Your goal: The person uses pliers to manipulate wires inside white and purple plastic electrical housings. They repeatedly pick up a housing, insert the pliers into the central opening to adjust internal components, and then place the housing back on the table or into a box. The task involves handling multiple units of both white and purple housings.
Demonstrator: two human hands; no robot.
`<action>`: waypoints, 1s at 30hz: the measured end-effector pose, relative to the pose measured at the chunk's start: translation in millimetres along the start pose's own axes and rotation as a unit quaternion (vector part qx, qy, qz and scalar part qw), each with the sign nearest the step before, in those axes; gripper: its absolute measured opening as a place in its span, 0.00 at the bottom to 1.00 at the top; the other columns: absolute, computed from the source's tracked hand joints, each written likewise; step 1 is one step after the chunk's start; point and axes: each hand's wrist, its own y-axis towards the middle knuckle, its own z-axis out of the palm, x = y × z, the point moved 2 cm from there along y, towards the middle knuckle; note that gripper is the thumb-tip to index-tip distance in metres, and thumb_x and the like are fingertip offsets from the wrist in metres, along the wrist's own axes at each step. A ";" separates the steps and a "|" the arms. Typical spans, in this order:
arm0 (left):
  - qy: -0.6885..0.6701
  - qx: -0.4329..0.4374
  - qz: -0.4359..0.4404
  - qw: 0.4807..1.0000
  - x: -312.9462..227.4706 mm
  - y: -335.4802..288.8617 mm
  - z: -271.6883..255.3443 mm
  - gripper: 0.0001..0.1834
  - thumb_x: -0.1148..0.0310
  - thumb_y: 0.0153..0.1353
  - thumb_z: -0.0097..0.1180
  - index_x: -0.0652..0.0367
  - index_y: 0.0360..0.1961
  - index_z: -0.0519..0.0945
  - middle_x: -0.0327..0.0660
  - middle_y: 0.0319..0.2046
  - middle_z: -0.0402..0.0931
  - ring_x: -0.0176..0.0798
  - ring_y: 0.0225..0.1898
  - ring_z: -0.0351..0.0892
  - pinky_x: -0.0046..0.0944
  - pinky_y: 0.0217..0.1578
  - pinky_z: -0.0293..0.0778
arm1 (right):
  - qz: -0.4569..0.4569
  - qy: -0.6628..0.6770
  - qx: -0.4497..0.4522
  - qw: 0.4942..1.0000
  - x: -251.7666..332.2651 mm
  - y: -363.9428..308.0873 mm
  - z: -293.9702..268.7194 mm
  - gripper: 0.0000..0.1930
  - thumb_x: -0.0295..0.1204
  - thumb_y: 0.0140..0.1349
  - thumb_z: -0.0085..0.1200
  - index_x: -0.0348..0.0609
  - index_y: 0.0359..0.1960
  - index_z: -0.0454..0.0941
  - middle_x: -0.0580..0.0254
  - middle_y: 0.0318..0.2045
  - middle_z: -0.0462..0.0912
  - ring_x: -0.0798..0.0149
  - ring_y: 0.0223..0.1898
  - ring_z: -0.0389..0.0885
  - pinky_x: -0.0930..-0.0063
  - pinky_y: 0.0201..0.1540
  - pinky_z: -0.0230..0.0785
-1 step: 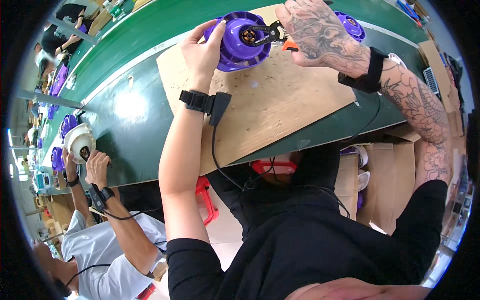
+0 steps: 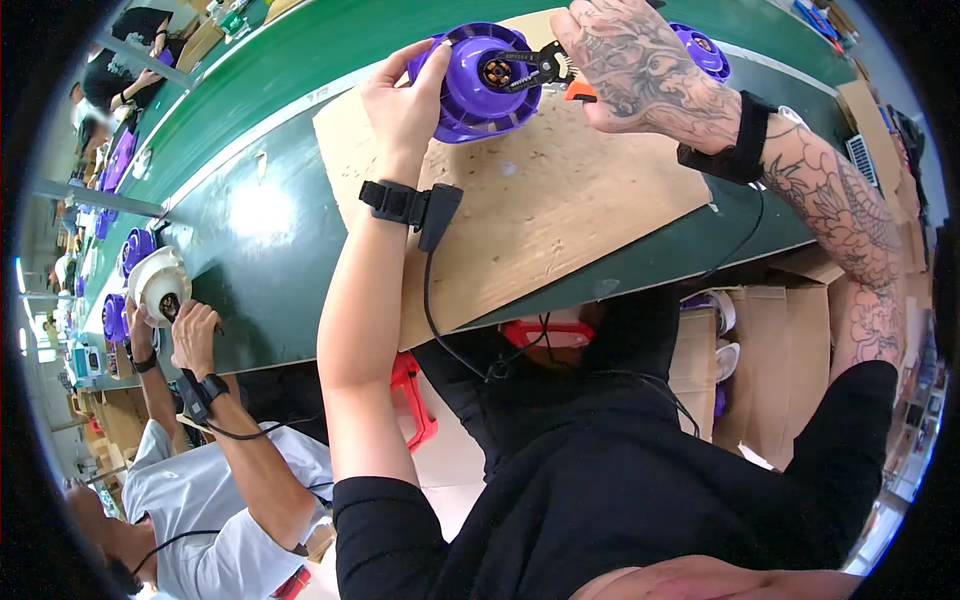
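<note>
While the left hand (image 2: 405,108) grips the left rim of a purple, round, flanged plastic housing (image 2: 462,92), fingers at the far side and thumb toward the near face, the right hand (image 2: 640,80) is closed around a black-jawed hand tool with orange on its handle (image 2: 553,66). Tool's nose runs leftward into the housing's dark round centre, where copper-coloured bits show; can't tell if the tip is biting on anything. Housing sits over the far end of a flat tan cardboard sheet (image 2: 540,215), which lies at a slant on the dark green tabletop (image 2: 270,300). Second purple round plastic part (image 2: 706,50) is beyond the right hand, apart from it. Black strap on each wrist, cable off the left one. To the left, a co-worker in a light grey shirt (image 2: 215,490) has both hands at an off-white, round, flanged part (image 2: 158,280), with two purple round parts (image 2: 125,282) just beside it. Below the table edge on the right: an open brown cardboard box (image 2: 790,350) with white and purple pieces inside.
</note>
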 end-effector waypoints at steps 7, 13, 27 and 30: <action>0.045 -0.031 0.039 0.998 -21.4 -19.8 9.0 0.20 0.64 0.60 0.72 0.66 0.49 0.87 0.42 0.41 0.86 0.27 0.35 0.83 0.27 0.35 0.79 | -0.003 0.050 -0.013 0.999 -2.1 0.1 -0.8 0.28 0.44 0.43 0.66 0.38 0.44 0.78 0.43 0.36 0.79 0.43 0.42 0.78 0.49 0.48 0.68; 0.037 -0.052 0.084 0.994 -14.4 -16.3 19.1 0.18 0.62 0.58 0.72 0.62 0.45 0.89 0.40 0.29 0.86 0.26 0.25 0.81 0.28 0.27 0.76 | 0.010 0.086 0.006 0.996 -3.4 1.7 -8.6 0.29 0.39 0.42 0.68 0.42 0.48 0.78 0.47 0.35 0.80 0.44 0.40 0.79 0.50 0.48 0.67; 0.079 -0.054 0.119 0.988 -18.5 -15.0 10.4 0.17 0.65 0.60 0.72 0.64 0.46 0.89 0.39 0.32 0.87 0.24 0.27 0.81 0.25 0.27 0.77 | -0.005 -0.018 -0.045 0.999 4.2 4.8 7.2 0.24 0.44 0.41 0.69 0.38 0.36 0.81 0.47 0.33 0.80 0.47 0.40 0.80 0.52 0.45 0.67; 0.060 -0.052 0.095 0.992 -20.2 -18.2 21.8 0.16 0.65 0.58 0.72 0.63 0.44 0.89 0.42 0.33 0.87 0.29 0.29 0.83 0.29 0.31 0.79 | 0.022 -0.005 0.064 0.998 3.3 8.3 -10.0 0.21 0.43 0.42 0.68 0.40 0.33 0.81 0.49 0.29 0.80 0.47 0.36 0.81 0.53 0.42 0.68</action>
